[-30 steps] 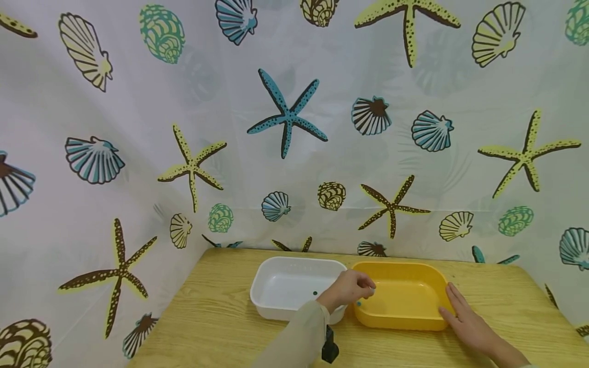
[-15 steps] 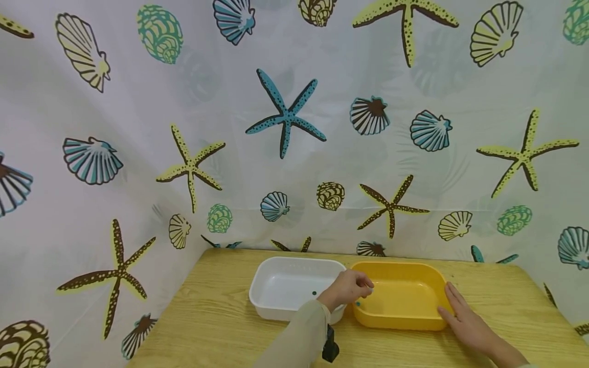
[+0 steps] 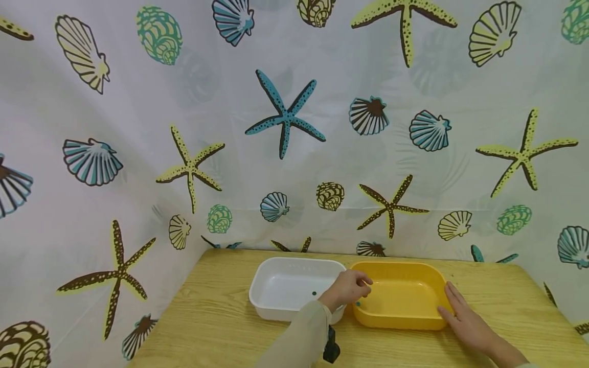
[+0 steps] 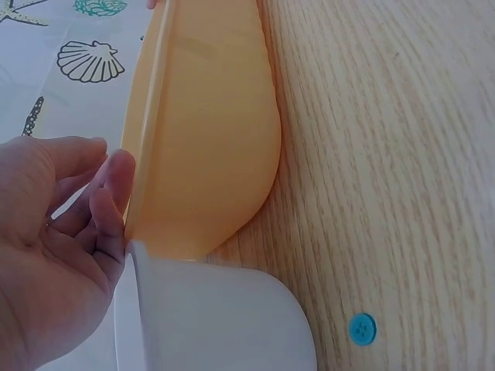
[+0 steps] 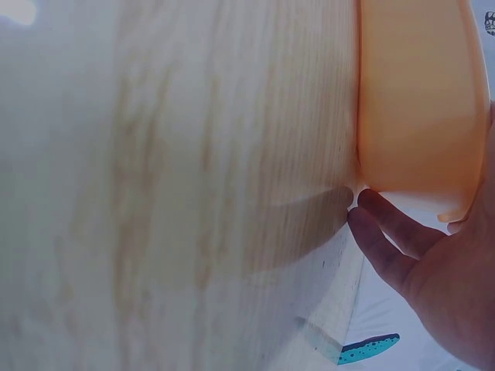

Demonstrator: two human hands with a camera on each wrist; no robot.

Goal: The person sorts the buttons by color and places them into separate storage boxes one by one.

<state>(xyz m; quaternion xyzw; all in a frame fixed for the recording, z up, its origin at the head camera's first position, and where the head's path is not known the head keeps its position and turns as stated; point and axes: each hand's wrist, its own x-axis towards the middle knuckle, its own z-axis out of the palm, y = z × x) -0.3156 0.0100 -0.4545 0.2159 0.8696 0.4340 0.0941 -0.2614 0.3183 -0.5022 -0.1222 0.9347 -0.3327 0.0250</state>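
Note:
My left hand (image 3: 349, 287) is over the spot where the white basin (image 3: 276, 313) meets the yellow basin (image 3: 391, 323). Its fingers are loosely bent, and nothing shows between thumb and fingertips; in the left wrist view that hand (image 4: 58, 239) is beside both rims. A small teal button (image 3: 358, 303) shows at the yellow basin's left end, below those fingers. In the white basin lies a dark green button (image 3: 314, 293). My right hand (image 3: 469, 322) rests against the yellow basin's right end with its fingers nearly straight. The right wrist view has its fingertips (image 5: 379, 205) low at that end.
A blue four-hole button (image 4: 362, 329) lies on the wooden table (image 4: 387, 193) in front of the white basin, hidden in the head view. Behind and beside the table hangs a white curtain (image 3: 294, 174) printed with shells and starfish.
A small pale thing at the left fingertips in both earlier head frames no longer shows there. The left hand barely shifts; the right hand and both basins stay in place.

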